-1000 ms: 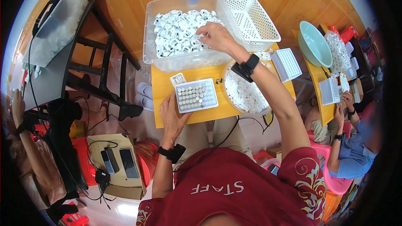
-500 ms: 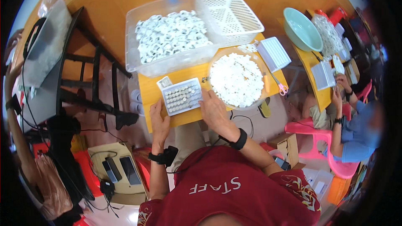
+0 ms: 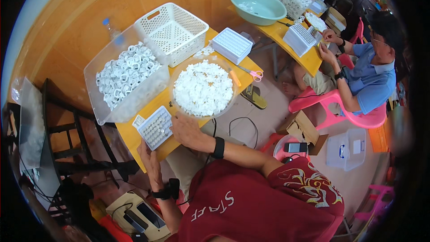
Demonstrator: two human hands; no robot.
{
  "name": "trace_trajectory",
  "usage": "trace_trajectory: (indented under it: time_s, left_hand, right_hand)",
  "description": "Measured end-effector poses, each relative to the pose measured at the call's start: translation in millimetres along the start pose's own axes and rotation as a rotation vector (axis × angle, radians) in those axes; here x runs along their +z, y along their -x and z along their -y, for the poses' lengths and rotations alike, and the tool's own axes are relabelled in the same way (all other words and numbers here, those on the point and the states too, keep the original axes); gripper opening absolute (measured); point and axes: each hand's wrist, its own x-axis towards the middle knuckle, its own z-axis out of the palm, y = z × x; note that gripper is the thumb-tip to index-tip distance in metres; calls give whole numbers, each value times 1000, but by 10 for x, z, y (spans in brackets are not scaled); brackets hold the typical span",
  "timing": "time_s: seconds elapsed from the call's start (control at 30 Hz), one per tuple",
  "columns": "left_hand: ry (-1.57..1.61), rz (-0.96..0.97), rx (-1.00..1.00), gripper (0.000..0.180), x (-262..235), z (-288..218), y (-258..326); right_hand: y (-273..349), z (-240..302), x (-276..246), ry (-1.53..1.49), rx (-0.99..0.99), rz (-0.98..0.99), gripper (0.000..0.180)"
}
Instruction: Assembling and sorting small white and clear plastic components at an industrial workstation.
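A small white grid tray [image 3: 154, 127] filled with small pieces lies at the near edge of the yellow table [image 3: 134, 138]. My left hand [image 3: 149, 159] holds its near left corner from below. My right hand [image 3: 186, 128] rests beside the tray's right edge, fingers curled at the rim of a round clear bowl [image 3: 204, 88] full of small white parts. Whether the right hand holds a part is hidden. Behind the tray stands a clear bin [image 3: 125, 78] of white ring-shaped parts.
A white lattice basket [image 3: 172, 31] and a white box [image 3: 231, 45] sit at the table's far end, with pink scissors [image 3: 254, 74]. Another person [image 3: 365, 78] works at a second yellow table [image 3: 286, 40] holding a green basin [image 3: 257, 6]. A dark chair [image 3: 67, 130] stands left.
My right hand came back from the clear bin to the grid tray, then settled beside it near the bowl. The view has swung, so the table now lies diagonally.
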Motion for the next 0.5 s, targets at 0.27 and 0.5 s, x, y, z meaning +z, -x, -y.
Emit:
trace_trajectory:
  time_s: [0.27,0.5]
  left_hand:
    - [-8,-10,6,51,72,11,-6]
    - [260,-38,-231,58,35,-40,17]
  right_hand:
    - [-23,-61,-16,-148,-42,-212,18]
    - [-106,-164,73,-280,18,-121,19]
